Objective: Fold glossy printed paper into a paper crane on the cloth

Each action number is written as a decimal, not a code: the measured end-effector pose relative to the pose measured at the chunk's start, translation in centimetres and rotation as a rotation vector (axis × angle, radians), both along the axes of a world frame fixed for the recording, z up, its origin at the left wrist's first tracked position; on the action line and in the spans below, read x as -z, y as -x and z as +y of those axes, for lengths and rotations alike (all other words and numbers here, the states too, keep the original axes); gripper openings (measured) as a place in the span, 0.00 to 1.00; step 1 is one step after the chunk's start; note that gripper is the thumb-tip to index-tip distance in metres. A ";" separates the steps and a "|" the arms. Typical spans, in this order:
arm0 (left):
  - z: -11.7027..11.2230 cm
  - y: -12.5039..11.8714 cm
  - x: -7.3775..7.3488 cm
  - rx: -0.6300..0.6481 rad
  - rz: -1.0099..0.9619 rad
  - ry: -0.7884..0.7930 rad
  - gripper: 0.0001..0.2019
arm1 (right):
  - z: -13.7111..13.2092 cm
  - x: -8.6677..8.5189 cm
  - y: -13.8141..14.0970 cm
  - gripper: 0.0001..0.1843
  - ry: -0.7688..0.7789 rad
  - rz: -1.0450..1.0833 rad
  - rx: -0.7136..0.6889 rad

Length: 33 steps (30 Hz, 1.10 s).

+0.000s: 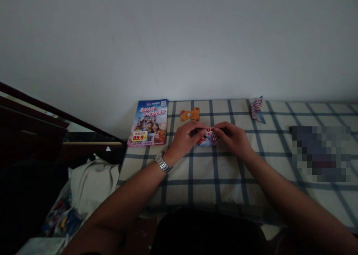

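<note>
Between my two hands is a small folded piece of printed paper [208,139], blue and pink with red lettering on a white band. My left hand [188,136], with a metal watch at the wrist, pinches its upper left edge. The fingers of my right hand [231,136] are closed on its upper right side. Fingertips partly cover the paper. Just beyond my left hand lies a flat orange bear-shaped piece [190,114]. Left of it is a stack of printed flyers [149,122] with a yellow price box.
A checked cloth [179,173] covers the surface, which meets a white wall [179,42]. A folded printed paper piece [257,109] stands near the wall on the right. Farther right is a blurred-out dark item [320,154]. A pale bag [93,180] sits low on the left.
</note>
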<state>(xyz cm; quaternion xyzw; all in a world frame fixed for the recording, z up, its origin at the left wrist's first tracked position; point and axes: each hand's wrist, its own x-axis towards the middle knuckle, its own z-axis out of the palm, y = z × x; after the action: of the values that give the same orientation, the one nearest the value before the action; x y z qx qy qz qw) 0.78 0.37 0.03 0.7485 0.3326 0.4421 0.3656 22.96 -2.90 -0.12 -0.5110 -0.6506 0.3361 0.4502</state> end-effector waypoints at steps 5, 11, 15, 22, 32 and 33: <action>0.0 0.0 -0.1 -0.044 0.035 -0.016 0.03 | -0.2 -0.3 0.3 0.14 0.010 -0.019 -0.018; 0.0 0.0 0.0 -0.045 0.079 -0.009 0.03 | -0.2 -0.3 0.2 0.14 0.010 -0.050 -0.026; 0.0 0.0 0.0 -0.044 0.079 -0.029 0.04 | -0.2 -0.1 0.0 0.15 0.008 -0.058 -0.026; 0.1 0.0 -0.5 -0.037 0.110 -0.025 0.04 | -0.1 -0.1 0.0 0.16 0.048 -0.002 -0.023; 0.0 0.0 -0.5 -0.033 0.128 -0.046 0.04 | 0.0 0.4 0.2 0.16 0.062 0.115 -0.067; 0.0 0.0 -0.6 -0.030 0.129 -0.046 0.04 | 0.0 0.4 0.2 0.15 0.061 0.108 -0.065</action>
<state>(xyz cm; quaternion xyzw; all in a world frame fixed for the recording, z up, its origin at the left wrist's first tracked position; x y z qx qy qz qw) 0.76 0.33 0.59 0.7785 0.3563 0.4060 0.3196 22.79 -2.91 -0.55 -0.4842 -0.6312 0.3972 0.4576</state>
